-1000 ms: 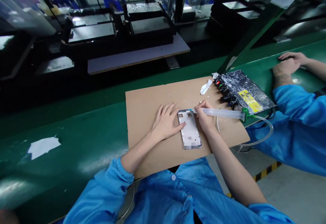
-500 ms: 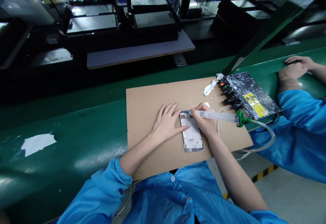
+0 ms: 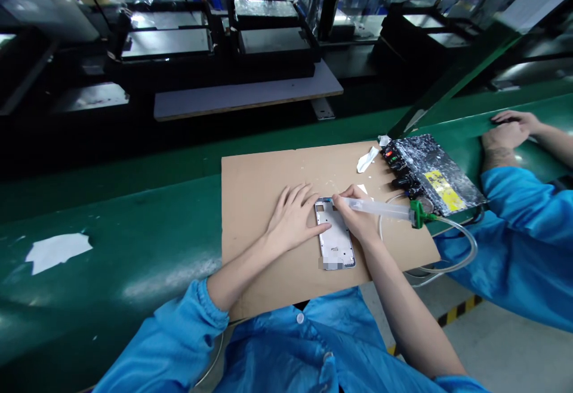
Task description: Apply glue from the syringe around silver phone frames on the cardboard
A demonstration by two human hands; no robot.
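A silver phone frame (image 3: 335, 239) lies flat on a brown cardboard sheet (image 3: 259, 184) on the green belt. My left hand (image 3: 293, 218) rests flat beside it, fingers spread, thumb touching the frame's left edge. My right hand (image 3: 358, 220) grips a clear glue syringe (image 3: 380, 207) like a pen, its tip at the frame's top edge. A green fitting (image 3: 416, 214) joins the syringe to a clear hose (image 3: 456, 256) that loops off the table's edge.
A spattered black dispenser box (image 3: 432, 172) with knobs and a yellow label sits right of the cardboard. A co-worker's hands (image 3: 505, 133) and blue sleeve (image 3: 528, 244) are at the right. White scraps (image 3: 56, 250) lie on the green belt (image 3: 134, 238). Dark machines (image 3: 224, 41) stand behind.
The syringe tip has slid left along the frame's top edge, from the top right corner toward the middle. My left hand stays pressed beside the frame.
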